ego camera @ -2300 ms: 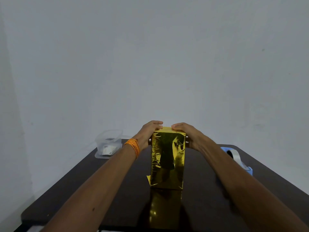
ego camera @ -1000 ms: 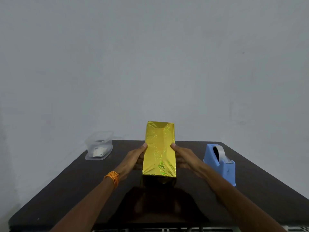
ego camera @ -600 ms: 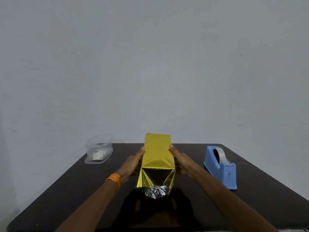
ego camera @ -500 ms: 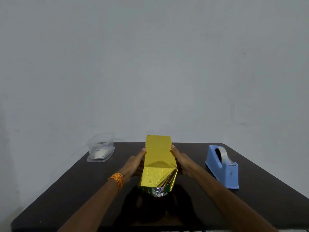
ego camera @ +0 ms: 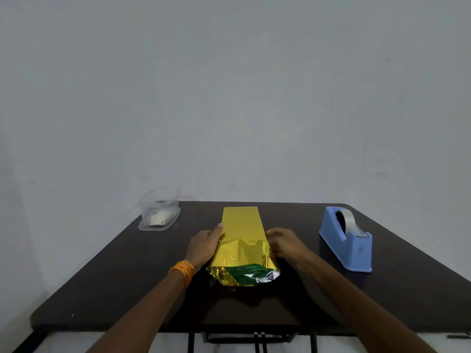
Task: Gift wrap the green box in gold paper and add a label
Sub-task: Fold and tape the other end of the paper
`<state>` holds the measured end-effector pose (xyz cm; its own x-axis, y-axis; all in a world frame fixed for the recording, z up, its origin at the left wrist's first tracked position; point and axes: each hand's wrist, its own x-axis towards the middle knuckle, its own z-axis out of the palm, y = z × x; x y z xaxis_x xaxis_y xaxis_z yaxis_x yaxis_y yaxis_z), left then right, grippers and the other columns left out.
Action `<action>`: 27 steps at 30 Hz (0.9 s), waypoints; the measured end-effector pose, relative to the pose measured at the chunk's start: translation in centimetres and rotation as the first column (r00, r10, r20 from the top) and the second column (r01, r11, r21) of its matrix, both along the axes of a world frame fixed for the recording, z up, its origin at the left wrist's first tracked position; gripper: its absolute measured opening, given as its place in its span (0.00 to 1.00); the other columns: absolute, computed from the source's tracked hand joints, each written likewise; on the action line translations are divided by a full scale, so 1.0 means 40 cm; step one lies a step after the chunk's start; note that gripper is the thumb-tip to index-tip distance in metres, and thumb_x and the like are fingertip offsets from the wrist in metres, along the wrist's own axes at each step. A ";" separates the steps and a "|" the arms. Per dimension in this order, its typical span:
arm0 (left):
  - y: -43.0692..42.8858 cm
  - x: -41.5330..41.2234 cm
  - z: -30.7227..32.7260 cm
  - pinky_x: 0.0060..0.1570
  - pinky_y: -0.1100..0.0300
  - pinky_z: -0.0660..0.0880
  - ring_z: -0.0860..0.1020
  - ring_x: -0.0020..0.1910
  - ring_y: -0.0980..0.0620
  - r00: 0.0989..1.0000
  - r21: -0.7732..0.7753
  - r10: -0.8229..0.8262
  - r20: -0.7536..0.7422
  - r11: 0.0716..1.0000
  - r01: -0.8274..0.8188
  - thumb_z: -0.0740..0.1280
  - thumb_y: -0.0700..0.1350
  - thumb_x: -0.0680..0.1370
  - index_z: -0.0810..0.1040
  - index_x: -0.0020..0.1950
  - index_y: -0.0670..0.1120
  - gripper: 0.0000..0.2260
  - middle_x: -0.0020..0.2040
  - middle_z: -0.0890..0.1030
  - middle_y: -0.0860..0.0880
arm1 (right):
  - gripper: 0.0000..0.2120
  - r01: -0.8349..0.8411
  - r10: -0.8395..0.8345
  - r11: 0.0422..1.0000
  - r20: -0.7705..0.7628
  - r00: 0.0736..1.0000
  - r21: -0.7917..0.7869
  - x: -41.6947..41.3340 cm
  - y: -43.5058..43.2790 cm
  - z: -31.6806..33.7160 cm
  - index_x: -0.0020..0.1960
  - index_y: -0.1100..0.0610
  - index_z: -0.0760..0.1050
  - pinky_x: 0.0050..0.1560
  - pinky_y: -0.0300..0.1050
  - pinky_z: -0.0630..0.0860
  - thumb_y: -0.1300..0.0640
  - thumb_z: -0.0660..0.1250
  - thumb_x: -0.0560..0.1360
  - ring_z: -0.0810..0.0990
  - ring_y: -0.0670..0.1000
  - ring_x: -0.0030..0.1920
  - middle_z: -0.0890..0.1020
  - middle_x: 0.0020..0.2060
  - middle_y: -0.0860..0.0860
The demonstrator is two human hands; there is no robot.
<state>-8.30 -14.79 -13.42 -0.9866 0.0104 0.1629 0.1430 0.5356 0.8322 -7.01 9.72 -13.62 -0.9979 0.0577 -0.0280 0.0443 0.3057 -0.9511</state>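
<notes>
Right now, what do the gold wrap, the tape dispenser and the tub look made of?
The gold wrap: probably metallised foil paper; glossy, crinkled, silver inside at the open near end. The tape dispenser: moulded blue plastic, seemingly matte, evenly coloured. The tub: clear thin plastic; its contents show through the walls.

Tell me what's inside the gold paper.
At the open near end, the green box shows inside the gold paper, with the paper's silver inner side crumpled beside it. The rest of the box is hidden by the paper.
</notes>
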 end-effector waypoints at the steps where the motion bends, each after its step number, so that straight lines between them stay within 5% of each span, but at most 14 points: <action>1: 0.000 0.008 0.002 0.54 0.51 0.74 0.81 0.48 0.47 1.000 -0.007 -0.024 0.004 1.000 0.024 0.54 0.65 0.80 0.84 0.49 0.45 0.28 0.47 0.84 0.48 | 0.19 -0.039 0.039 0.999 -0.032 0.999 0.029 0.000 0.005 -0.010 0.65 0.64 0.71 0.32 0.41 0.79 0.75 0.59 0.77 0.82 0.54 0.39 0.81 0.47 0.60; 6: 0.006 0.029 0.019 0.64 0.53 0.67 0.76 0.64 0.47 0.989 0.065 -0.118 0.091 0.992 0.112 0.53 0.75 0.74 0.77 0.68 0.49 0.37 0.65 0.78 0.50 | 0.38 -0.197 0.220 0.971 -0.178 0.959 0.139 0.011 0.006 -0.020 0.75 0.54 0.63 0.47 0.53 0.84 0.78 0.68 0.71 0.80 0.61 0.54 0.73 0.64 0.60; 8: -0.001 0.031 0.018 0.67 0.47 0.69 0.79 0.60 0.46 0.977 0.188 -0.143 0.158 0.976 0.112 0.52 0.82 0.65 0.80 0.64 0.54 0.43 0.62 0.81 0.49 | 0.43 -0.204 0.259 0.947 -0.211 0.943 0.250 0.019 0.004 -0.021 0.77 0.53 0.62 0.49 0.53 0.83 0.77 0.71 0.68 0.81 0.62 0.55 0.73 0.65 0.57; 11: -0.009 0.039 0.041 0.62 0.47 0.74 0.82 0.52 0.49 0.976 0.375 -0.159 0.148 0.922 0.093 0.53 0.80 0.68 0.85 0.52 0.51 0.39 0.49 0.86 0.49 | 0.43 -0.218 0.267 0.955 -0.264 0.927 0.199 0.036 0.002 0.001 0.76 0.56 0.64 0.49 0.46 0.82 0.78 0.72 0.67 0.80 0.58 0.59 0.75 0.66 0.56; 15: -0.003 0.046 0.102 0.36 0.58 0.75 0.78 0.30 0.52 0.985 0.638 -0.110 0.134 0.770 0.000 0.54 0.72 0.76 0.78 0.39 0.44 0.32 0.30 0.78 0.49 | 0.18 -0.138 0.171 0.984 -0.370 0.913 0.113 0.066 -0.005 0.048 0.58 0.55 0.77 0.48 0.34 0.77 0.68 0.75 0.71 0.82 0.49 0.51 0.84 0.49 0.49; 19: 0.012 0.056 0.170 0.38 0.57 0.73 0.77 0.35 0.49 0.998 0.630 -0.064 0.010 0.775 0.044 0.54 0.68 0.78 0.83 0.48 0.39 0.34 0.32 0.76 0.48 | 0.08 -0.115 0.132 0.991 -0.423 0.896 0.066 0.084 -0.018 0.109 0.53 0.49 0.79 0.44 0.32 0.77 0.58 0.72 0.76 0.82 0.38 0.45 0.83 0.45 0.44; 23: 0.028 0.058 0.205 0.44 0.55 0.76 0.80 0.42 0.48 0.997 0.611 -0.022 -0.068 0.789 0.059 0.55 0.64 0.80 0.82 0.47 0.41 0.28 0.41 0.83 0.44 | 0.14 -0.008 0.039 0.998 -0.461 0.886 0.068 0.085 -0.018 0.143 0.48 0.47 0.82 0.54 0.56 0.80 0.37 0.70 0.73 0.83 0.51 0.49 0.84 0.43 0.48; 27: 0.043 0.057 0.230 0.48 0.54 0.79 0.80 0.44 0.47 0.995 0.601 0.003 -0.101 0.797 0.059 0.57 0.62 0.81 0.82 0.49 0.43 0.25 0.45 0.83 0.43 | 0.26 0.117 -0.043 0.987 -0.515 0.856 0.112 0.071 -0.023 0.167 0.31 0.51 0.73 0.48 0.59 0.79 0.29 0.66 0.70 0.77 0.50 0.36 0.74 0.29 0.46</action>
<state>-6.03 -13.08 -4.21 -0.9675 -0.0930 0.2353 0.2425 -0.0753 0.9672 -4.15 8.80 -6.96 -0.8619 0.1044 0.4962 -0.4045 0.4483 -0.7971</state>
